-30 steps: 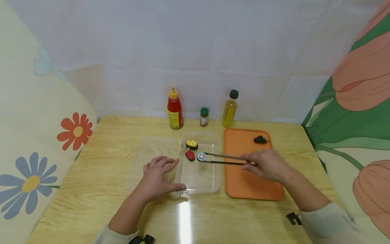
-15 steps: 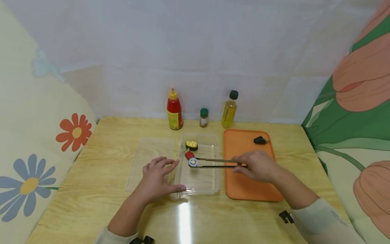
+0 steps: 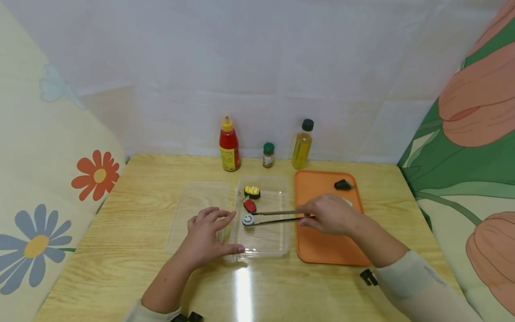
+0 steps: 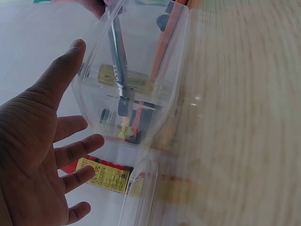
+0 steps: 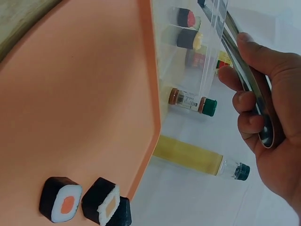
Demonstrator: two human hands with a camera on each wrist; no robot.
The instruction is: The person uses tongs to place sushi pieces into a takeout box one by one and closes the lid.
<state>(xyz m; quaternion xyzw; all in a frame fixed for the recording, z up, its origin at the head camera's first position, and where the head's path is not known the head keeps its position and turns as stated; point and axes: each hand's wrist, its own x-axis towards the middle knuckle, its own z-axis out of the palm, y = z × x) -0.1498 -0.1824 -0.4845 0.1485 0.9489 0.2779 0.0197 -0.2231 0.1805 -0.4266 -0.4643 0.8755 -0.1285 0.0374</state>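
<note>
My right hand [image 3: 331, 214] grips metal tongs [image 3: 277, 221], which reach left into a clear plastic container [image 3: 261, 253]. At their tips sits a round sushi roll [image 3: 248, 219] with a pale blue-white top; whether the tips still pinch it I cannot tell. Just behind it in the container are a red-topped sushi piece [image 3: 250, 205] and a yellow-topped one [image 3: 252, 192]. Along the container's left side lies my left hand [image 3: 207, 237], fingers spread and holding nothing, its thumb by the near left corner. The left wrist view shows the palm [image 4: 33, 150] beside the clear wall.
On the right, an orange tray [image 3: 334, 250] bears several dark sushi pieces, including an orange-centred roll [image 5: 61, 200]. A clear lid [image 3: 181, 219] lies left of the container. Behind stand a red sauce bottle [image 3: 229, 147], a spice jar [image 3: 268, 156] and an oil bottle [image 3: 302, 150].
My right hand has moved left with the tongs, carrying the round roll left and nearer to me, past the red-topped piece. The left hand has stayed in place.
</note>
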